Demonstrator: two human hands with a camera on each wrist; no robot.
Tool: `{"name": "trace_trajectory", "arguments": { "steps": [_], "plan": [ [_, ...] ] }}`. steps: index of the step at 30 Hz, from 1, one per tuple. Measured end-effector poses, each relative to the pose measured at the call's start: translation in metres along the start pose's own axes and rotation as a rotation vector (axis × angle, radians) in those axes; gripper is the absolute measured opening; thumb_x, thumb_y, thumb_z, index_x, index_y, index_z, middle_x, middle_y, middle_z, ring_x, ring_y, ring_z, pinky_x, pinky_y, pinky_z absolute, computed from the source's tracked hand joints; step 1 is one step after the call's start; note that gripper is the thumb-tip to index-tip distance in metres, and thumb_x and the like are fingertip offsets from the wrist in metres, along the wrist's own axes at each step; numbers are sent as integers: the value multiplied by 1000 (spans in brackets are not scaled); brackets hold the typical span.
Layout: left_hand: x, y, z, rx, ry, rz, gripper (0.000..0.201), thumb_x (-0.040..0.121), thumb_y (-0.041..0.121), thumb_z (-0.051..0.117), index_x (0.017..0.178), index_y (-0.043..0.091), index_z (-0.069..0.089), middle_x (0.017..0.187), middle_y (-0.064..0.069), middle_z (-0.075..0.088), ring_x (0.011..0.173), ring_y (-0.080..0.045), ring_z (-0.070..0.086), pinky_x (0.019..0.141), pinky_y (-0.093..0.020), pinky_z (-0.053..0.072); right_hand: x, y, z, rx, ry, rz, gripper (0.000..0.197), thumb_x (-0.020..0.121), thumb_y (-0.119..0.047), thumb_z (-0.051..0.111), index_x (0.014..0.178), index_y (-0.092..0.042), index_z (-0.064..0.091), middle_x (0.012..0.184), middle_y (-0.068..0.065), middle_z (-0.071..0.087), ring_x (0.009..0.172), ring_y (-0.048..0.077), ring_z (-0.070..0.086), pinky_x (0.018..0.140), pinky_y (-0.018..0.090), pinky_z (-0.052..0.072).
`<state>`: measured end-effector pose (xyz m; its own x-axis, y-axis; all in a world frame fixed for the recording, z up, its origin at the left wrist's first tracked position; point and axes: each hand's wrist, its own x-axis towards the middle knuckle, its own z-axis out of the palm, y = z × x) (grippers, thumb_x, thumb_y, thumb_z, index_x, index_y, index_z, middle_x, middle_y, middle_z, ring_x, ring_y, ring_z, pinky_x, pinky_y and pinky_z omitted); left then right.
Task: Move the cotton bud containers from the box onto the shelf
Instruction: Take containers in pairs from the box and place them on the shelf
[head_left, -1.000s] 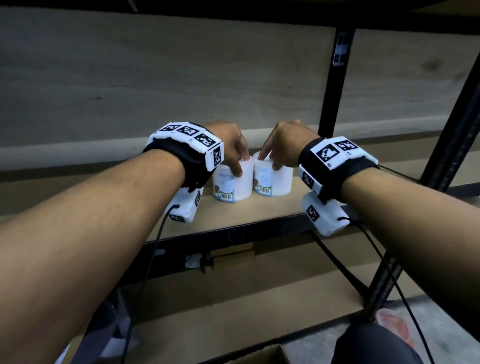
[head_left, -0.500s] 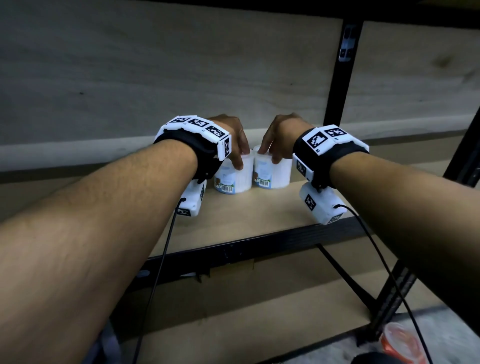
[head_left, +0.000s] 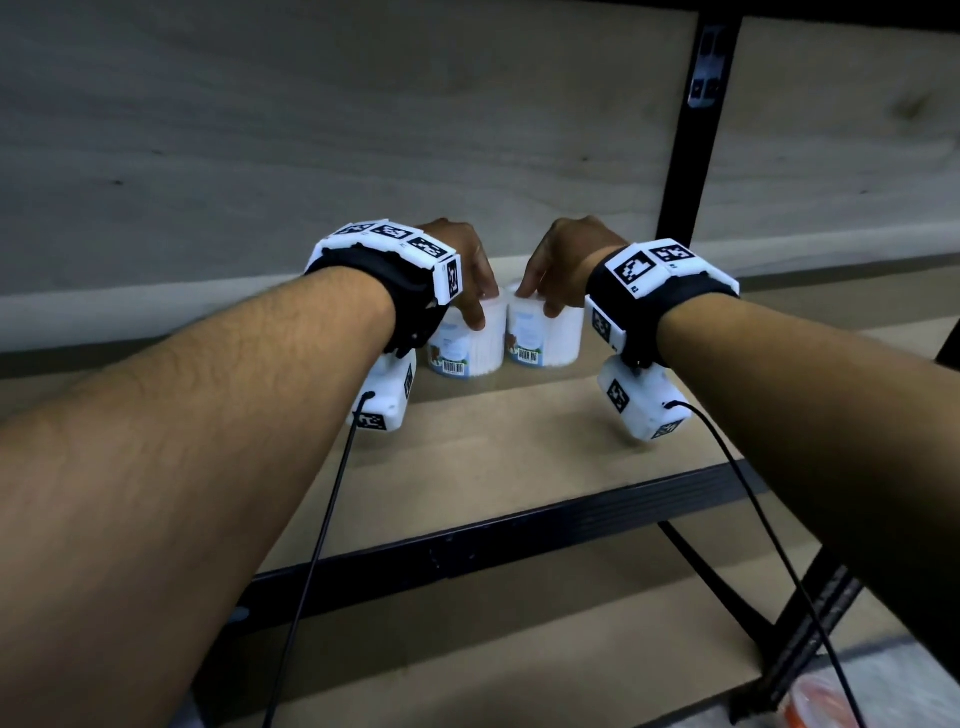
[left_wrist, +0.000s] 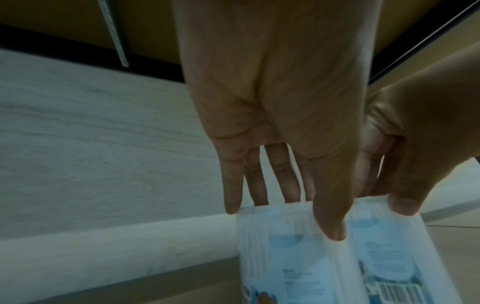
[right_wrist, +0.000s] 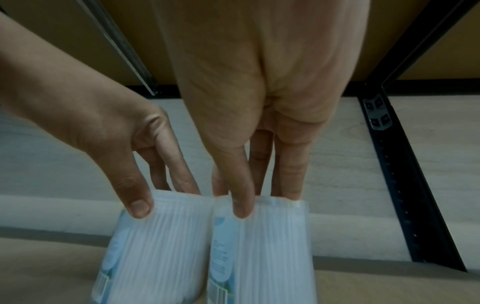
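A: Two tubs, both standing upright on the shelf (head_left: 519, 447): left container (head_left: 470, 345) just beside right container (head_left: 548, 338).

B: Moved since a second ago?

A: Pushed deeper, further from the black front rail (head_left: 519, 525) and nearer the pale back panel (head_left: 363, 130). Same pairing, same grip throughout.

B: Grip meaning what?

A: Left hand (head_left: 460, 260) pinching the top of the left container, right hand (head_left: 566, 254) pinching the top of the right one, thumbs on the near faces.

B: And for the task?

A: Probably placement all but done for this pair. Only letting go and drawing back left, by the look of it.

B: Anything extra from the wrists?

A: Plenty. From the head, knuckles and wrist bands hiding the far side. From the left wrist, fingers (left_wrist: 232, 185) reaching down behind the rim and thumb (left_wrist: 332, 218) lying on the label. From the right wrist, much the same, plus the slotted black post (right_wrist: 394, 174) off to the right.

B: Tubs touching each other?

A: Cannot tell. Narrow seam in the head view, blurred in both wrist views.
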<state>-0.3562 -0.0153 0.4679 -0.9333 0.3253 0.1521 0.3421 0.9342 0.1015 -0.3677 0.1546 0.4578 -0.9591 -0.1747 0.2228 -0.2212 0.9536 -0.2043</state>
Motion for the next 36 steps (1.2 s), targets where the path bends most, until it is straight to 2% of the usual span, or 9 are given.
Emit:
{"name": "trace_trajectory", "arguments": {
  "steps": [4,7,10,14,16,19,22,26,36],
  "plan": [
    [8,-2,1,6,6,-13,43,70,30,86,111,27,76,110,11,73,96,-8,64,79,-17,40,9,4,2,2,7,-10,33,70,0,81,64,-31,71,88,-6,74,85,13,70,82,21,51],
    [13,-3,3,14,7,-14,43,72,28,85,114,26,75,112,10,72,95,-7,62,79,-17,39,13,8,4,29,3,-16,30,74,1,77,77,-29,76,89,-3,76,83,12,69,78,19,47],
    [16,-4,4,13,6,-14,44,72,28,85,115,26,74,114,11,71,95,-6,60,81,-17,38,16,10,7,43,28,-29,32,73,3,78,83,-27,79,93,-1,74,86,14,69,81,20,50],
    [16,-5,5,4,2,-12,46,73,27,85,117,25,74,116,9,71,98,-8,61,81,-17,38,21,11,13,43,53,-35,36,70,1,80,63,-33,70,102,2,71,82,15,71,86,26,55],
    [14,-5,5,2,7,-11,46,72,27,86,116,24,74,116,9,71,100,-9,63,81,-17,39,19,9,12,31,40,-22,37,70,0,81,64,-35,70,105,1,72,85,15,70,88,26,54],
    [10,-3,4,25,-11,8,53,73,31,85,123,23,70,123,8,68,109,-12,62,84,-17,39,10,9,1,33,-59,-24,37,75,-2,78,97,-32,78,113,-2,72,102,14,66,85,19,45],
    [-1,1,0,58,-58,26,73,75,37,83,141,24,53,142,6,54,125,-15,53,94,-18,36,-6,7,-13,30,-132,-44,50,84,-6,73,129,-28,65,130,0,64,118,16,59,87,18,40],
    [-16,3,-6,64,-36,12,80,76,42,80,147,32,43,152,4,40,135,-19,42,103,-25,34,-29,1,-24,15,-54,-45,55,89,-15,71,140,-31,54,137,1,58,118,19,59,90,21,44],
    [-82,23,-26,-105,47,92,63,77,41,78,135,34,55,134,15,57,102,-7,52,86,-20,38,-109,4,-50,30,25,-124,44,86,-18,71,127,-32,62,124,2,66,105,17,62,83,21,42]
  ]
}}
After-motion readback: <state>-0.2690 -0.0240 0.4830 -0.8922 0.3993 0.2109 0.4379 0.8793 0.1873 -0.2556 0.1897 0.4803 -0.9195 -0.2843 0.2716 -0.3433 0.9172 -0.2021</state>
